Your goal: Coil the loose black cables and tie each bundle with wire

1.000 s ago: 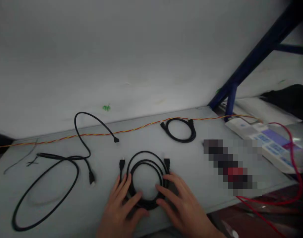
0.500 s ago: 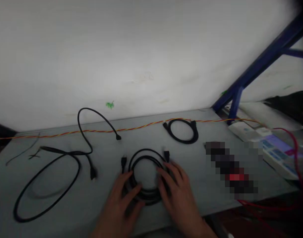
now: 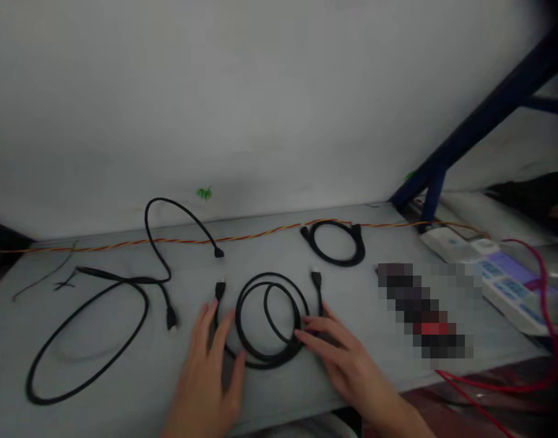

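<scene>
A black cable (image 3: 265,366) lies in a loose coil on the grey tabletop in front of me, its two plug ends pointing away. My left hand (image 3: 210,359) is beside the coil's left side, fingers spread, with a fingertip at the left plug (image 3: 220,290). On the right, my right hand (image 3: 342,350) reaches in with fingers stretched out, their tips touching the coil's lower right edge. The right plug (image 3: 316,278) stands out just beyond that hand. Neither hand appears to grip the cable; the right thumb is hidden.
Another black cable (image 3: 146,304) sprawls at the left near some thin wire (image 3: 65,283). A small coiled cable (image 3: 347,263) rests at the back. A twisted red-yellow wire (image 3: 260,233) runs along the wall. Right are a blurred-out object (image 3: 420,310), white power strip (image 3: 511,292) and blue frame (image 3: 443,152).
My hands have moved apart, the left one leftward and the right one slightly rightward. The coil has loosened, an inner loop has sprung open, and the plug ends sit farther apart.
</scene>
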A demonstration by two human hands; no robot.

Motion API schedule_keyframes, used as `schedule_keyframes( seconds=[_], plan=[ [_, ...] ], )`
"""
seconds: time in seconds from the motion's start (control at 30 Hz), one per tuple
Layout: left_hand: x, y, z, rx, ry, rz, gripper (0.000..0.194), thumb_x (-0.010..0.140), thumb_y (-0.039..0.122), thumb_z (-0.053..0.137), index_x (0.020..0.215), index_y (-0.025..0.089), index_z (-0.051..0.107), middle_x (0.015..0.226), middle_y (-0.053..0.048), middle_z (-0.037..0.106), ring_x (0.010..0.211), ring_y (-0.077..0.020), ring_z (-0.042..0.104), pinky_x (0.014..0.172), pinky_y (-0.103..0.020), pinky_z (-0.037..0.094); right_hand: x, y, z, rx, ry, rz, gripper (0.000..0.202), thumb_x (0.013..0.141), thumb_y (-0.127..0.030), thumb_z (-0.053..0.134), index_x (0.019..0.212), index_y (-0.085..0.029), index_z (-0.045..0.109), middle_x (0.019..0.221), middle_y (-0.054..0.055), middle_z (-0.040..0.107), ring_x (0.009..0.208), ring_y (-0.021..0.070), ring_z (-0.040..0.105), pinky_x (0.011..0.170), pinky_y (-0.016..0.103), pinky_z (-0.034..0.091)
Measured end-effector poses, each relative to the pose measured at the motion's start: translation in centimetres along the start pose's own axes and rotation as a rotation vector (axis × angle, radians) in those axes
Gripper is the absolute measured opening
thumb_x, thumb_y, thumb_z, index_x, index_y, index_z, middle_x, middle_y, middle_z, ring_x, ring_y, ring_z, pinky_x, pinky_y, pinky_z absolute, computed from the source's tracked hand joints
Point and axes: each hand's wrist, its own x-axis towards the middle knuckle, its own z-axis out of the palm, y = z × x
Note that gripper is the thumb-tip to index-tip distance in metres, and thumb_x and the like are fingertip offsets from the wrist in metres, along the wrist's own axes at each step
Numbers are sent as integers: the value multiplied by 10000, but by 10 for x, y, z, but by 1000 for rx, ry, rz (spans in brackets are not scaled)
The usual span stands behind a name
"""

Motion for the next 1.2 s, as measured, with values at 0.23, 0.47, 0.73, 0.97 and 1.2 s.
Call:
schedule_keyframes(
  seconds=[0.23,0.47,0.73,0.97,1.2],
  plan=[
    [3,-15,-4,35,-53,158,549,994,255,568,1532,204,471,1546,-148,548,1465,-318,497,1127,-543,539,8,8,-2,-73,102,21,727,901,40,423,1517,-330,536,1426,92,598,1456,267,492,1193,562,454],
    [9,-22,-9,-24,-62,247,340,986,244,626,1323,254,675,1536,-104,572,1447,-301,524,1112,-497,561,31,-2,-4,-94,-13,-46,546,936,-4,488,1412,-244,610,1408,120,625,1405,291,532,1225,665,359],
    [13,-35,-4,-158,108,372,143,962,254,706,1086,267,775,1256,-66,765,1228,-257,707,1081,-479,594,33,-13,-1,-84,-36,-61,147,1008,-250,640,1134,-215,707,1331,108,665,1391,321,532,1213,651,403],
    [9,-33,-5,-98,62,277,367,987,351,669,1345,273,663,1237,-65,769,1199,-263,715,1042,-461,614,35,-17,7,-18,1,-4,287,1001,-212,631,1280,-257,683,1214,87,701,1377,319,525,1209,671,396],
    [12,-33,-8,5,-23,404,374,1007,239,613,1369,312,666,1234,-62,745,1201,-242,696,1071,-455,591,34,-20,5,32,-14,35,325,971,-177,634,1257,-316,704,1247,81,657,1397,319,509,1229,678,341]
  ],
)
